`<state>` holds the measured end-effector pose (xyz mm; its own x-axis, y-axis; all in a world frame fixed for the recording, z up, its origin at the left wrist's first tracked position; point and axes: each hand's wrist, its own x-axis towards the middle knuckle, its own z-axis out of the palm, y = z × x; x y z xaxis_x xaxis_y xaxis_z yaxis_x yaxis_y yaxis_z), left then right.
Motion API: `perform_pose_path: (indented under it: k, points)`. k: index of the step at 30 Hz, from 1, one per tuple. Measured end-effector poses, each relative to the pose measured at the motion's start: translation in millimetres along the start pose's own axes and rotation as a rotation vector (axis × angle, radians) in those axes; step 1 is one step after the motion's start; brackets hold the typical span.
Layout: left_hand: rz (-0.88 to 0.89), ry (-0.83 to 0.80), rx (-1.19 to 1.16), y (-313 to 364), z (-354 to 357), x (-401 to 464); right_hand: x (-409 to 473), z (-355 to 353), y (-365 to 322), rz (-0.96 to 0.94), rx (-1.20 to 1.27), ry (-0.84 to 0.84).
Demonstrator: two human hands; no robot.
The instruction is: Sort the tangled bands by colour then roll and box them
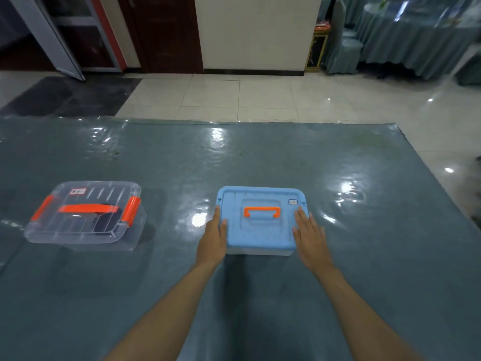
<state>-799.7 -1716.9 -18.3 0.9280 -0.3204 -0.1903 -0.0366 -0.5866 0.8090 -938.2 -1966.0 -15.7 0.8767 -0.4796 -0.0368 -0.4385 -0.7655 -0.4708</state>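
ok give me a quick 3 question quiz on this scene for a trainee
1. True or false: the lid of the blue box is off.
2. Which hand rests flat on the blue lid? A. left hand B. right hand C. neither
3. Fill in: the clear box holds something ____ in colour.

Key:
1. False. The lid is on, and its orange handle lies flat.
2. B. The right hand's straight fingers lie on the lid's right part; the left hand is against the box's left edge.
3. Dark. What it is cannot be told through the plastic.
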Motion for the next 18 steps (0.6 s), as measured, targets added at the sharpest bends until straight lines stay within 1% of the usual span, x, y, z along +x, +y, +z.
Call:
perform_pose_path:
  k: [1,4,6,9,14,17,18]
  points:
    - [0.006,-0.005,-0.003,-0.9,0.5,1.4,2.3,3.7,3.9,0.013,0.064,-0.020]
    - [-0.010,-0.033,0.027,-4.0,-1.6,5.5,11.1,10.0,5.4,0.062,0.251,0.008]
    - [-0.034,-0.067,0.067,-4.5,-4.1,6.1,11.8,11.3,4.8,0.094,0.302,0.023]
    - [-0.058,-0.096,0.177,-2.9,-8.5,7.7,14.2,11.2,6.8,0.112,0.276,0.021]
    - [-0.067,-0.144,0.326,4.8,-15.3,7.0,16.7,3.7,4.0,0.130,0.197,-0.027]
    - [-0.065,-0.143,0.425,15.3,-22.5,9.4,24.0,-10.1,-4.4,0.168,0.118,-0.129]
    - [-0.042,-0.151,0.491,23.2,-29.5,10.4,24.6,-16.3,-11.7,0.183,0.064,-0.152]
